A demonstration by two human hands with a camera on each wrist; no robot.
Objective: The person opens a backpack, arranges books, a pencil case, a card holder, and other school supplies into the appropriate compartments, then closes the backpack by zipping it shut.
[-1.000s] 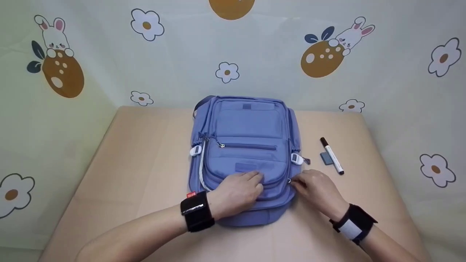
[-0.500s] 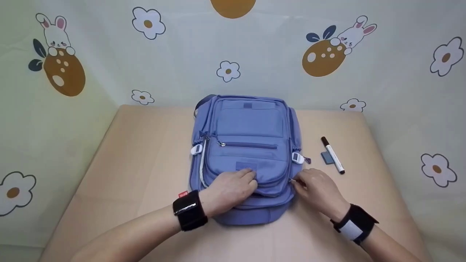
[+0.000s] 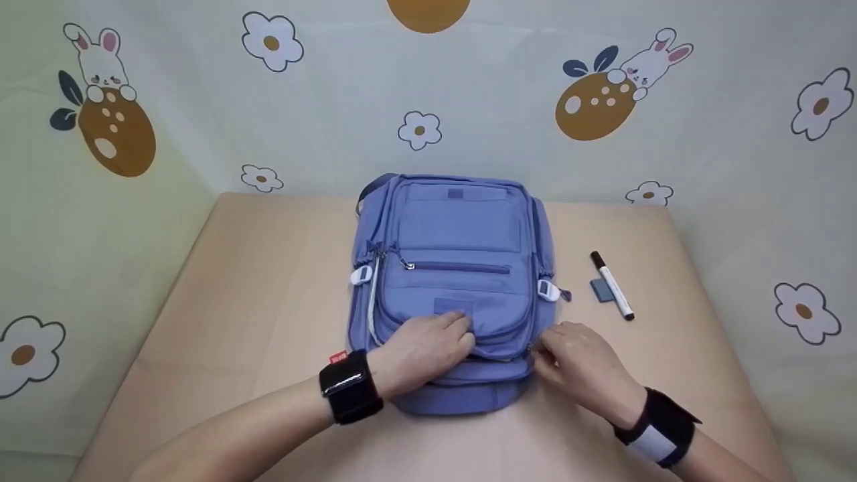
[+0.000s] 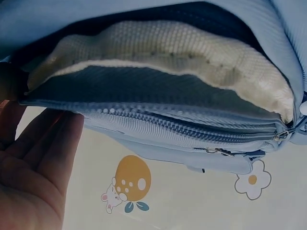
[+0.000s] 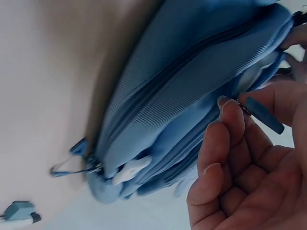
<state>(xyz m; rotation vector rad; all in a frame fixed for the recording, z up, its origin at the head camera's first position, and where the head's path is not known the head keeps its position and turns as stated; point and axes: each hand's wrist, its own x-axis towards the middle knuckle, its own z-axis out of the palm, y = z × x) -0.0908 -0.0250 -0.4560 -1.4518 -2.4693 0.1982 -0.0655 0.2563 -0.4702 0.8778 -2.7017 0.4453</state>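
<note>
Bunny-print backdrop; backpack lies midway between the worktop's left and right edges. Left hand pinches the pocket lip, right hand the zipper pull. We suspect slackened cloth could let pale lining snag.

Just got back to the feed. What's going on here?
A person has a blue fabric backpack lying on a beige table. Their left hand grips an open zippered compartment by its edge, while their right hand pinches a small blue zipper pull on the backpack's side toward the person's right. Farther right, a slim white marker with dark ends and a small grey-blue block lie together, touched by neither hand.
</note>
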